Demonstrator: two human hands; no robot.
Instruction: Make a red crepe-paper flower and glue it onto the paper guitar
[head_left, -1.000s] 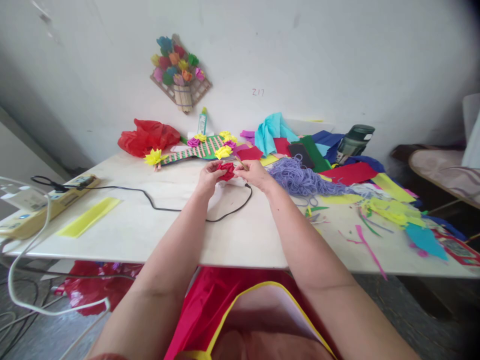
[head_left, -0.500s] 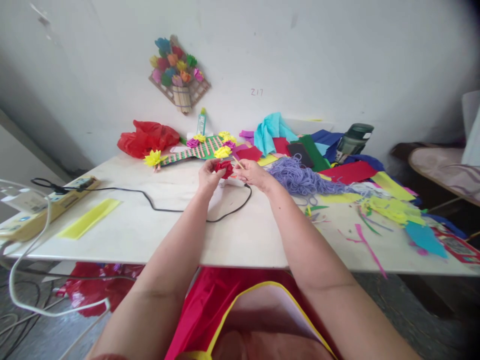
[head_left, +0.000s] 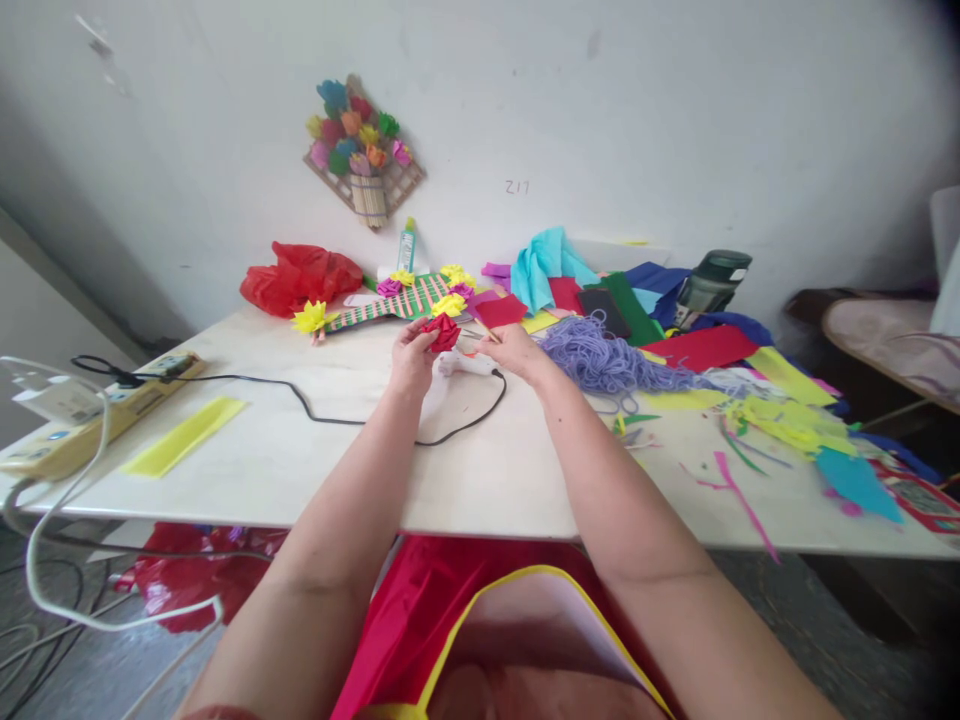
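Observation:
My left hand point(head_left: 412, 358) holds a small red paper flower point(head_left: 441, 331) up by its fingertips above the white table point(head_left: 315, 470). My right hand point(head_left: 514, 350) is a little to its right, pinching a thin wooden stick point(head_left: 484, 333) whose tip points toward the flower. Below and between the two hands lies a white glue gun point(head_left: 466, 365) with a black cord point(head_left: 315, 413) running left to a power strip point(head_left: 90, 420).
A green striped paper board with yellow and pink flowers point(head_left: 409, 297) lies behind the hands, next to a red plastic bag point(head_left: 300, 277) and a glue bottle point(head_left: 406, 245). Purple yarn point(head_left: 607, 362), coloured paper scraps point(head_left: 780, 420) and a green flask point(head_left: 705, 285) crowd the right. A yellow strip point(head_left: 182, 435) lies left.
The left hand has lifted the red flower slightly and turned it; the right hand with the stick has drawn apart from the flower and dropped a little toward the glue gun.

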